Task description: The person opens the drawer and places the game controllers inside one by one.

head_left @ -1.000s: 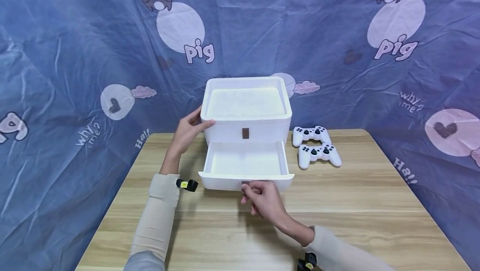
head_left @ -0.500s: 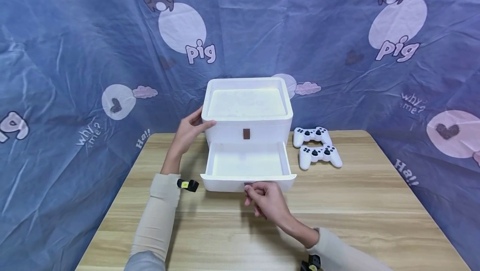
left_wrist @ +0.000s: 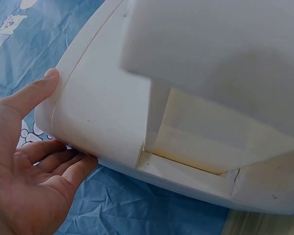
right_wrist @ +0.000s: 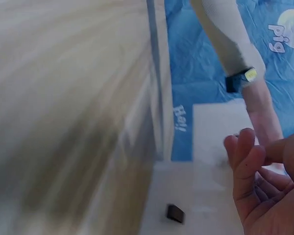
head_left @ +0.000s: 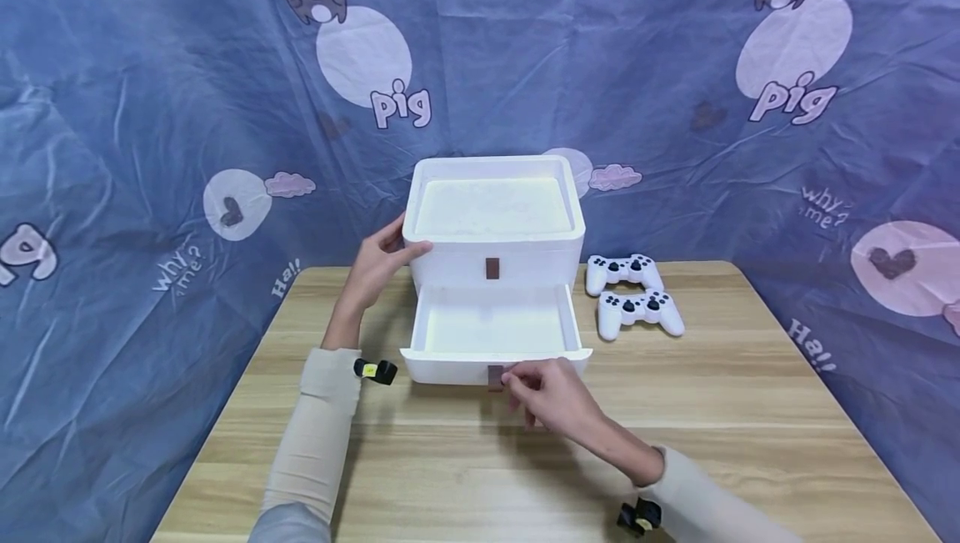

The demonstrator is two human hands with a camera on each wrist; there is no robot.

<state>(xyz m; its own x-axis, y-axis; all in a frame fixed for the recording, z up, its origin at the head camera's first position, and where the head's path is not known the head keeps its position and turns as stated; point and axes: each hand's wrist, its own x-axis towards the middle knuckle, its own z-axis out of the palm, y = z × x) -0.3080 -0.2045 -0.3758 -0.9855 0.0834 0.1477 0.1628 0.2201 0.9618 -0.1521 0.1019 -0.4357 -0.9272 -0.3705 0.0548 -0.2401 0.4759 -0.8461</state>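
While the right hand (head_left: 553, 395) holds nothing, fingers loosely curled by the pulled-out drawer (head_left: 446, 369) at five o'clock, the left hand (head_left: 377, 263) grips the white cabinet (head_left: 453, 262) at nine, surface (head_left: 420, 460) beneath, two controllers (head_left: 640, 310) at three, curtain (head_left: 495, 42) at twelve.

Free room above drawer (head_left: 491, 326), controllers (head_left: 640, 308) blocking right

The drawer unit (head_left: 517, 272) is white, its tabs (head_left: 492, 268) brown, the backdrop (head_left: 495, 51) pig-printed blue.
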